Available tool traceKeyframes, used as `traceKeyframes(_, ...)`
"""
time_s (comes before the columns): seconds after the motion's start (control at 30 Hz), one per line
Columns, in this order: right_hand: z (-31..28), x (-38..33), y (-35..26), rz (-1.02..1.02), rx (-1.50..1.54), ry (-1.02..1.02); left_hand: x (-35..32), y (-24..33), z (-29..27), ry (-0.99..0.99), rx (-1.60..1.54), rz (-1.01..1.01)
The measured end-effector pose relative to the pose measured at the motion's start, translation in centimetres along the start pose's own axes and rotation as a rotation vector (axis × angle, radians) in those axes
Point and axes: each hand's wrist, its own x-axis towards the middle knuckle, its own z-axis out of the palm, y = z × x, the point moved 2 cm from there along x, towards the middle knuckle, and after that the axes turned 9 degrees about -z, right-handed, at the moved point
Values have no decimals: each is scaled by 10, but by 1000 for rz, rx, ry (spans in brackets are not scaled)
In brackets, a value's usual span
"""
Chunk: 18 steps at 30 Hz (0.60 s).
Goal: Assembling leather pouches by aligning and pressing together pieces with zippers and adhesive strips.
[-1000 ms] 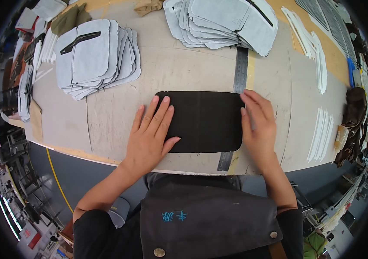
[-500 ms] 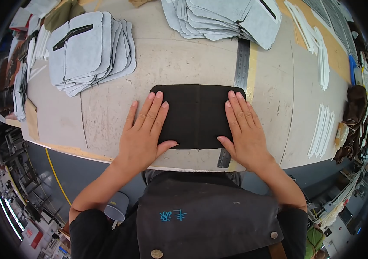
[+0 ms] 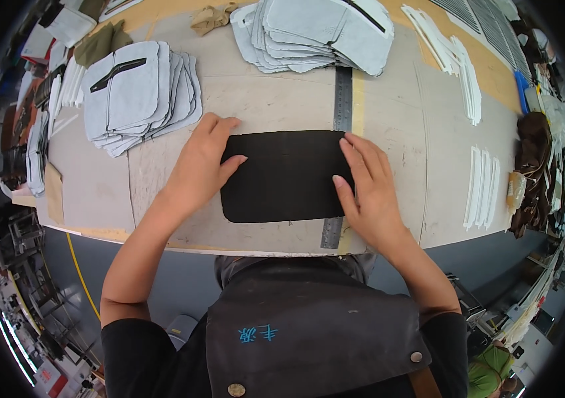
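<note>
A black rectangular fabric panel with rounded corners lies flat on the worktable in front of me. My left hand is at its upper left corner, thumb over the left edge and bent fingers apart from the thumb. My right hand rests along the right edge, its thumb on the panel and its fingertips at the upper right corner. Both hands are open. A steel ruler passes under the panel near its right side, showing above and below it.
Stacks of pale grey pieces lie at the left and far middle. White strips lie on the right, beside a dark brown bundle. Bunched tan cloth is at the back. The table's near edge curves before my apron.
My hands, flat on the panel before, have lifted to its edges, the left moving up to the corner. The panel's centre crease no longer shows plainly. The whole view has shifted slightly.
</note>
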Motion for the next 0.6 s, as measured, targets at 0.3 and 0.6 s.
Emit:
traceKeyframes(0.3,23,20,-55,-33,463,80,14,-9,-13,-369,-139,-291)
traceKeyframes(0.6,-12,27,-73,136,1126,268,-7,99,-53,-405,-1010,-350)
